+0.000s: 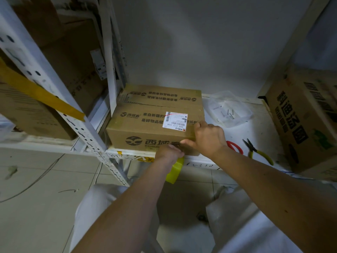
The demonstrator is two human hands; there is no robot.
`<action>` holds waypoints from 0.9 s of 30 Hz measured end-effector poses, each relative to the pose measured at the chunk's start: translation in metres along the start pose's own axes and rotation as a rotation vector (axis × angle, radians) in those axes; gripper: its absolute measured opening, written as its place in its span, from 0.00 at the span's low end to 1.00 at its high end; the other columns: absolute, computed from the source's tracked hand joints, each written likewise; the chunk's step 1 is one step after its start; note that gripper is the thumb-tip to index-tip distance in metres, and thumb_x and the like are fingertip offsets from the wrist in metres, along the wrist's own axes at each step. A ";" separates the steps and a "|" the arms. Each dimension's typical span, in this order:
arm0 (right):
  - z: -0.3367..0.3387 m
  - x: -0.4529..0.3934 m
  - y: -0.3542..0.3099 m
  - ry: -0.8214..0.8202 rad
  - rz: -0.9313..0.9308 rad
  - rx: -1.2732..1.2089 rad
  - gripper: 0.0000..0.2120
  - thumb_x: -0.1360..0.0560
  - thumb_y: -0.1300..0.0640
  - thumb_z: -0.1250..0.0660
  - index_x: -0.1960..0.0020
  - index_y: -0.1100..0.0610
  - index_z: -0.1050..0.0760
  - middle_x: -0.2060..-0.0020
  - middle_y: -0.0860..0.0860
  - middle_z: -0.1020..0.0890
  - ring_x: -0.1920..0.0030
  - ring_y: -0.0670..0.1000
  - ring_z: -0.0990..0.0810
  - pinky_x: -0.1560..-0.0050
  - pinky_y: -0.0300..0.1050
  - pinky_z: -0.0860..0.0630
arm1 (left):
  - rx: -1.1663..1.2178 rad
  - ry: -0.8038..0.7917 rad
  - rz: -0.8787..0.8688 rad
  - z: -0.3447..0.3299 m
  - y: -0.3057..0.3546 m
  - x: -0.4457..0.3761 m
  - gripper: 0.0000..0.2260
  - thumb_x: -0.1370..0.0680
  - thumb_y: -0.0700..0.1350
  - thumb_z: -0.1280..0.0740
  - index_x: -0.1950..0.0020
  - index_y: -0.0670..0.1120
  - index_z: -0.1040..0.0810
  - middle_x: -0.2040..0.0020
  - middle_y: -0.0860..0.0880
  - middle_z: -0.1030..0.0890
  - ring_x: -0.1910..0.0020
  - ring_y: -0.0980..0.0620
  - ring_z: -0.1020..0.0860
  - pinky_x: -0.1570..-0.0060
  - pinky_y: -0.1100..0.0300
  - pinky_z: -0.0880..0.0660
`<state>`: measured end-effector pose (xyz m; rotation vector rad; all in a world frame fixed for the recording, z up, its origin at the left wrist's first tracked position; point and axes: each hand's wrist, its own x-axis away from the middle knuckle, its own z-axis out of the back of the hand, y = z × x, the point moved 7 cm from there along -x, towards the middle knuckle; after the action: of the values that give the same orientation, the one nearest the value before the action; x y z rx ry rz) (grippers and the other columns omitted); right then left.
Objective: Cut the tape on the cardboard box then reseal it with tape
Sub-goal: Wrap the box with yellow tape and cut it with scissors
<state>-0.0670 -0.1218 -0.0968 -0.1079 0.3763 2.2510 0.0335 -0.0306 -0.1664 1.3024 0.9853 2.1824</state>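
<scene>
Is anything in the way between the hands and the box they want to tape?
Nothing visible is. Both hands are already at the cardboard box: the right hand rests on its near right corner, and the left hand is against its front face, with a yellow thing under it. The pliers lie off to the right.

Closed, labelled cardboard box (145, 128) on shelf (215, 158)
</scene>
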 end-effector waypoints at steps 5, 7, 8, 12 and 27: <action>0.006 0.000 0.001 0.017 0.062 0.030 0.37 0.28 0.28 0.60 0.53 0.57 0.28 0.59 0.53 0.22 0.65 0.54 0.20 0.66 0.45 0.23 | 0.019 0.127 -0.053 0.049 0.000 0.012 0.12 0.25 0.41 0.30 0.43 0.38 0.21 0.42 0.41 0.19 0.42 0.43 0.21 0.42 0.54 0.26; 0.008 0.001 0.001 0.030 0.083 0.039 0.36 0.27 0.30 0.62 0.54 0.57 0.27 0.61 0.52 0.22 0.68 0.52 0.22 0.69 0.41 0.27 | -0.097 0.202 -0.075 0.077 0.002 0.018 0.10 0.25 0.41 0.31 0.44 0.42 0.21 0.41 0.42 0.20 0.40 0.43 0.22 0.42 0.54 0.25; 0.008 0.001 0.001 0.026 0.088 0.047 0.36 0.27 0.31 0.63 0.55 0.57 0.27 0.63 0.51 0.22 0.69 0.51 0.22 0.70 0.40 0.30 | -0.112 0.283 -0.101 0.094 0.005 0.021 0.05 0.24 0.42 0.32 0.49 0.46 0.20 0.43 0.44 0.19 0.39 0.44 0.23 0.41 0.54 0.25; 0.016 0.003 -0.003 0.014 0.082 0.099 0.33 0.25 0.31 0.59 0.55 0.56 0.27 0.61 0.52 0.22 0.66 0.52 0.23 0.69 0.41 0.34 | -0.180 0.525 -0.180 0.158 0.021 0.040 0.11 0.23 0.52 0.35 0.65 0.53 0.26 0.61 0.49 0.22 0.46 0.46 0.24 0.52 0.57 0.27; 0.002 -0.012 0.019 -0.291 -0.190 -0.163 0.15 0.25 0.66 0.41 0.38 0.62 0.31 0.49 0.59 0.22 0.51 0.60 0.20 0.56 0.49 0.25 | -0.143 0.266 -0.133 0.168 0.035 0.037 0.14 0.27 0.41 0.27 0.45 0.36 0.19 0.46 0.39 0.19 0.43 0.43 0.21 0.40 0.52 0.26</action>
<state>-0.0738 -0.1414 -0.0883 0.0953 0.0241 2.0670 0.1633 0.0308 -0.0656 0.8724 0.9607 2.3138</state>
